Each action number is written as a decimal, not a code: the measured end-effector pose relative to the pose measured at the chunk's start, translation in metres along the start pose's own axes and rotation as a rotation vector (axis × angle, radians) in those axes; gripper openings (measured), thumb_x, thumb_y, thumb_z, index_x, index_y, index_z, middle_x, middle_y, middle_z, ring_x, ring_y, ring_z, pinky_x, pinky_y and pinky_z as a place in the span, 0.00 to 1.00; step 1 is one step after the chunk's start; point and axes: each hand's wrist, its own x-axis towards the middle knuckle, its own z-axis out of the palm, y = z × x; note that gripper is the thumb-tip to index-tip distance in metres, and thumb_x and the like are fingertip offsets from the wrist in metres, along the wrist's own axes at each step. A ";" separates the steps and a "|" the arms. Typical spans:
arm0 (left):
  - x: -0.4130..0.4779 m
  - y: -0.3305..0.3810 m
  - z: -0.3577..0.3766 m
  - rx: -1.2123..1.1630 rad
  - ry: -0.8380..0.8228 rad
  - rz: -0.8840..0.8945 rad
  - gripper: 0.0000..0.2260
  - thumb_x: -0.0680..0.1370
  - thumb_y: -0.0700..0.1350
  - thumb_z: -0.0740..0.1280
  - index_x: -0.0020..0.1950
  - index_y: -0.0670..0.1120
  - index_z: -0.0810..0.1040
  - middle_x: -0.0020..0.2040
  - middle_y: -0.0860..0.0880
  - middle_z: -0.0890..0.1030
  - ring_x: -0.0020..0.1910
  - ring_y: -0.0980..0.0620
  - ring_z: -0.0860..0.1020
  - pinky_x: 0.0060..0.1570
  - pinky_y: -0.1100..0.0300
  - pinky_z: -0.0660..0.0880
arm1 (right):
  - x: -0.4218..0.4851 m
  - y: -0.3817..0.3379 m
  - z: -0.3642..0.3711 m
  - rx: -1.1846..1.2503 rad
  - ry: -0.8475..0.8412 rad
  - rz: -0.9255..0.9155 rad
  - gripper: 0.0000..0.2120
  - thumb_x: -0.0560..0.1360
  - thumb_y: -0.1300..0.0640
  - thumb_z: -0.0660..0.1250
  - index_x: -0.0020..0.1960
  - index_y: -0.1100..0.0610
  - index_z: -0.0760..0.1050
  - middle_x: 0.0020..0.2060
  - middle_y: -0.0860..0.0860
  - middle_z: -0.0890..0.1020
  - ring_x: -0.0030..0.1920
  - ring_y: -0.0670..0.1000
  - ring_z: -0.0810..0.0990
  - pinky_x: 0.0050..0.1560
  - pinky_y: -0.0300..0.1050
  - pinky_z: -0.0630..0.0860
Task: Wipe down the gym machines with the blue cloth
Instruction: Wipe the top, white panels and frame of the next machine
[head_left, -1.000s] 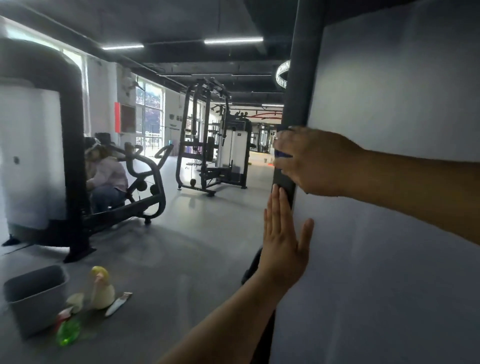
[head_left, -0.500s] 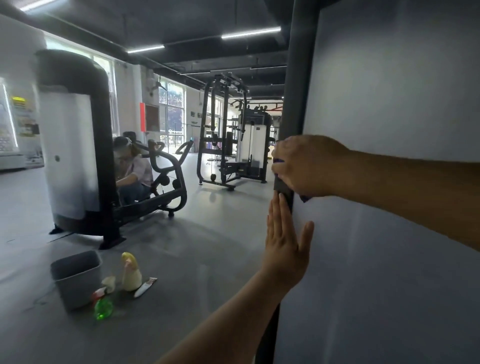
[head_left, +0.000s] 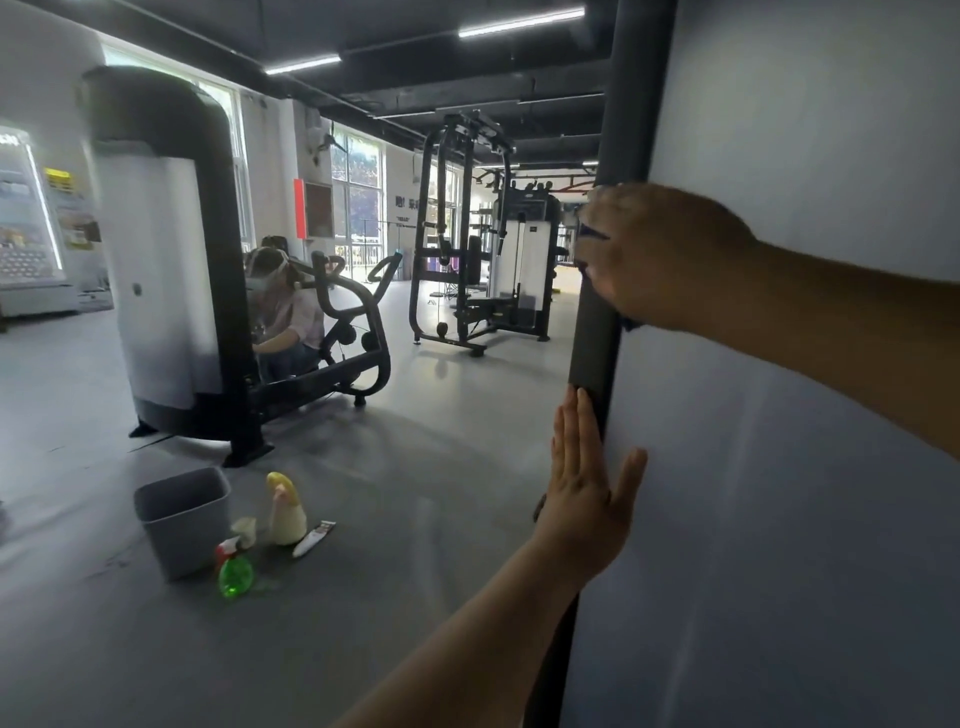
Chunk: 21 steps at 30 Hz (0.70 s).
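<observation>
The blue cloth (head_left: 594, 232) is pressed against the machine's smooth, round, matte grey post (head_left: 597, 343); only its dark edges show. The right hand (head_left: 660, 254) grips it, fingers curled around cloth and post. Lower down, the left hand (head_left: 584, 493) lies flat, fingers straight and together, against the post and the smooth white panel (head_left: 779, 467).

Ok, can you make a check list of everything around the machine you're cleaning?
Surface: dark post and white panel of the machine.
Job's things: blue cloth pressed on the post.
Clutter: grey bin, green spray bottle, yellow bottle, tube on the floor.
Grips: right hand holds the cloth; left hand flat on the panel edge.
Cables: nothing seen near the hands.
Surroundings: another person at a machine, far machine behind.
</observation>
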 end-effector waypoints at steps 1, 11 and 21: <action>-0.002 0.000 0.000 0.000 -0.007 -0.007 0.38 0.87 0.69 0.53 0.81 0.65 0.24 0.84 0.66 0.28 0.84 0.62 0.29 0.87 0.48 0.40 | -0.004 -0.010 0.003 0.021 -0.015 0.008 0.20 0.84 0.55 0.57 0.64 0.65 0.81 0.65 0.68 0.81 0.70 0.70 0.76 0.75 0.67 0.70; -0.012 -0.016 0.011 -0.044 -0.018 0.001 0.38 0.86 0.70 0.50 0.83 0.64 0.26 0.84 0.66 0.27 0.84 0.61 0.28 0.87 0.45 0.40 | -0.014 -0.013 -0.001 0.085 -0.034 0.023 0.21 0.85 0.51 0.59 0.69 0.61 0.80 0.72 0.66 0.77 0.76 0.68 0.72 0.81 0.66 0.63; -0.036 -0.036 0.019 0.003 -0.029 0.029 0.41 0.86 0.69 0.53 0.83 0.61 0.24 0.83 0.66 0.26 0.84 0.61 0.30 0.87 0.46 0.45 | -0.029 -0.052 0.005 0.125 -0.131 -0.097 0.20 0.86 0.48 0.62 0.74 0.56 0.78 0.76 0.63 0.75 0.79 0.65 0.70 0.82 0.63 0.63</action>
